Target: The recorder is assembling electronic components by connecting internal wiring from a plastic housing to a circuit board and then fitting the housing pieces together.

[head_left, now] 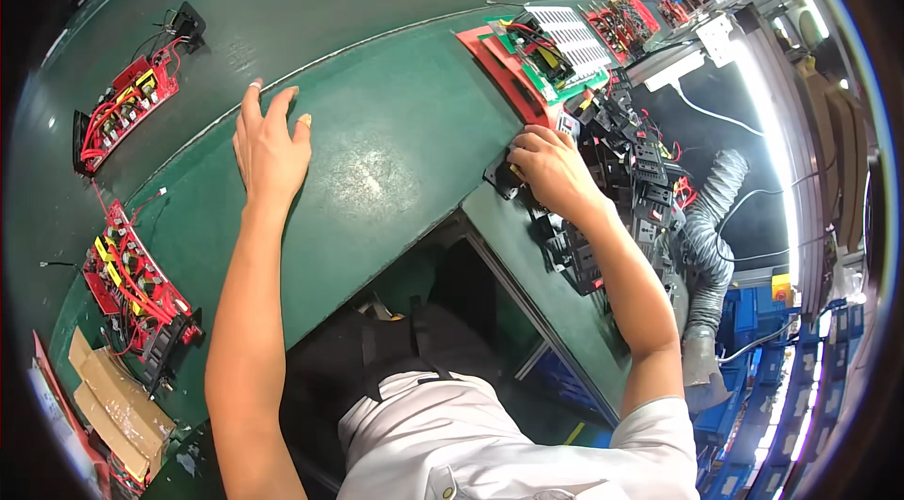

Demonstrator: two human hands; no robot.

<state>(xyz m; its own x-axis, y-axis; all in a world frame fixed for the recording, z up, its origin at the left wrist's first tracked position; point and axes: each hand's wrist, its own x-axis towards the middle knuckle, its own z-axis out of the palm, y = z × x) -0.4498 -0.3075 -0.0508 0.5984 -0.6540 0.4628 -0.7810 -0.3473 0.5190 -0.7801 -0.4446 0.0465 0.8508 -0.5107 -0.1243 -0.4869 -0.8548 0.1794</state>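
Fingers (527, 153) of the right hand (551, 170) curl shut on a small black plastic socket module (501, 176) at the green table (395, 152) edge, left hand (268, 147) flat and empty; tugged, its wires could snag the neighbouring pile of black modules (631, 170).

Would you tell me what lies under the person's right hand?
The right hand covers a black socket part at the table edge; only its left end shows, the rest is hidden.
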